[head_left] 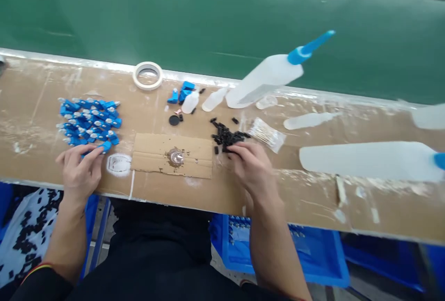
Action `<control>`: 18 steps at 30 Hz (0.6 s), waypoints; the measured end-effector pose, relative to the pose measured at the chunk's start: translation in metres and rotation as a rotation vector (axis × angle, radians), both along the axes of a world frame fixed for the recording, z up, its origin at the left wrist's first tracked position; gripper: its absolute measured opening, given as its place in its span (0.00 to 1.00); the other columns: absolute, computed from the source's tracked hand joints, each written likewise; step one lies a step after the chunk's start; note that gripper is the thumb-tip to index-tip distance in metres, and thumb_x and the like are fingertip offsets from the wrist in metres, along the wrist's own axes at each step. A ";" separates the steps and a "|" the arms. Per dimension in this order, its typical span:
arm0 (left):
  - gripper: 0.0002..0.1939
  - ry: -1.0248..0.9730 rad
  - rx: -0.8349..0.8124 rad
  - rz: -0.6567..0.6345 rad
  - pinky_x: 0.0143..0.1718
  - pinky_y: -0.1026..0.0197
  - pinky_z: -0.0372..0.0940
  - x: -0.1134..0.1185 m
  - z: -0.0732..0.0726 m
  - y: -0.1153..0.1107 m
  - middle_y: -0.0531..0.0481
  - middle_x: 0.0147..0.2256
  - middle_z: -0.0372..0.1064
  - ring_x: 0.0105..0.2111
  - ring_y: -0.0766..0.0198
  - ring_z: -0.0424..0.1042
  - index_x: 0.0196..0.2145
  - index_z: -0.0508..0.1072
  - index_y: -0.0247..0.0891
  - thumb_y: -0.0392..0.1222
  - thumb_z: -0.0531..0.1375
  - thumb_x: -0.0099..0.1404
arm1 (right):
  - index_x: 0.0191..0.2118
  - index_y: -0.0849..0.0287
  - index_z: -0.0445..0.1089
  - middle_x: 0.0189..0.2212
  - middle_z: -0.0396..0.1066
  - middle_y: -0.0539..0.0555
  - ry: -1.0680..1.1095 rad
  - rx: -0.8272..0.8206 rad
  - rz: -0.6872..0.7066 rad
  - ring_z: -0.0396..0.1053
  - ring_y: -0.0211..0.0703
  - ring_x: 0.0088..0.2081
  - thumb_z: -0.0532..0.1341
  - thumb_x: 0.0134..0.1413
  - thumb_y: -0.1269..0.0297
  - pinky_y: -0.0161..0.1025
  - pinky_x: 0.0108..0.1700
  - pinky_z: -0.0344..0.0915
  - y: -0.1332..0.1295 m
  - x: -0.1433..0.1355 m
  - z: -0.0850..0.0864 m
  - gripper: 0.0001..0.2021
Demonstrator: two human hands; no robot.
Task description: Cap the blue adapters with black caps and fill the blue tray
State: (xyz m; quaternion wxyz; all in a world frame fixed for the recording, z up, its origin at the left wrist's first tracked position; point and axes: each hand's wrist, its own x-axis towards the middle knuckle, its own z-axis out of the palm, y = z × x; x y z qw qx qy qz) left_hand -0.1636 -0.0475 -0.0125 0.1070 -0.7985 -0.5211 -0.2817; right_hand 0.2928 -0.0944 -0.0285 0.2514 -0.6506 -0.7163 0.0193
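Observation:
My left hand [79, 169] is closed, thumb and fingers pinching a small blue plastic part [104, 147] at the near edge of a group of blue parts with whitish tips [88, 118]. On the other side, my right hand [255, 166] has its fingertips pinched at the near edge of a pile of small black parts [224, 133]; a black part is between or under them, partly hidden. Between my hands lies a cardboard piece [148, 153] bearing a small clear dish [176, 157] with wet-looking spots around it.
A tape roll [147, 76], a black disc [174, 120] and a bag of cotton swabs [267, 134] lie on the cardboard-covered bench [31, 153]. A large white bottle [264, 81] stands behind; another [365, 159] lies right. A green surface [174, 18] runs beyond; a blue tray [323, 257] is below.

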 end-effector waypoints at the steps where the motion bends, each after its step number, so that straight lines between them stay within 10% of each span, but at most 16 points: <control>1: 0.12 -0.126 0.008 -0.001 0.54 0.47 0.63 0.006 0.005 -0.003 0.48 0.43 0.77 0.45 0.54 0.76 0.44 0.79 0.43 0.35 0.68 0.63 | 0.43 0.54 0.76 0.41 0.76 0.56 0.138 0.073 -0.022 0.74 0.46 0.43 0.60 0.67 0.65 0.43 0.44 0.72 -0.006 -0.004 0.001 0.07; 5: 0.10 -1.127 -0.113 -0.079 0.45 0.50 0.73 0.052 0.030 -0.021 0.50 0.39 0.72 0.39 0.56 0.78 0.40 0.77 0.42 0.42 0.67 0.59 | 0.51 0.50 0.75 0.37 0.74 0.52 0.756 0.343 0.018 0.73 0.43 0.36 0.65 0.60 0.73 0.39 0.30 0.69 -0.030 -0.038 0.011 0.16; 9: 0.13 -1.846 -1.101 -0.310 0.22 0.63 0.68 0.114 0.043 -0.044 0.48 0.37 0.70 0.31 0.60 0.75 0.43 0.76 0.41 0.47 0.63 0.62 | 0.49 0.53 0.75 0.36 0.76 0.53 0.927 0.366 0.249 0.74 0.44 0.35 0.63 0.59 0.78 0.43 0.32 0.72 -0.044 -0.094 0.025 0.16; 13: 0.15 -1.726 -1.594 -0.431 0.16 0.71 0.52 0.154 0.026 -0.064 0.52 0.31 0.67 0.21 0.71 0.64 0.41 0.73 0.39 0.52 0.66 0.64 | 0.51 0.56 0.73 0.38 0.79 0.55 1.013 0.315 0.322 0.75 0.45 0.37 0.64 0.60 0.78 0.47 0.37 0.75 -0.049 -0.131 0.027 0.16; 18: 0.17 -1.235 -1.284 -0.652 0.30 0.64 0.60 0.160 0.016 -0.063 0.53 0.25 0.64 0.25 0.69 0.63 0.34 0.73 0.35 0.53 0.60 0.72 | 0.45 0.57 0.76 0.40 0.77 0.56 0.805 0.347 0.301 0.75 0.43 0.38 0.65 0.56 0.82 0.43 0.35 0.74 -0.051 -0.136 0.025 0.14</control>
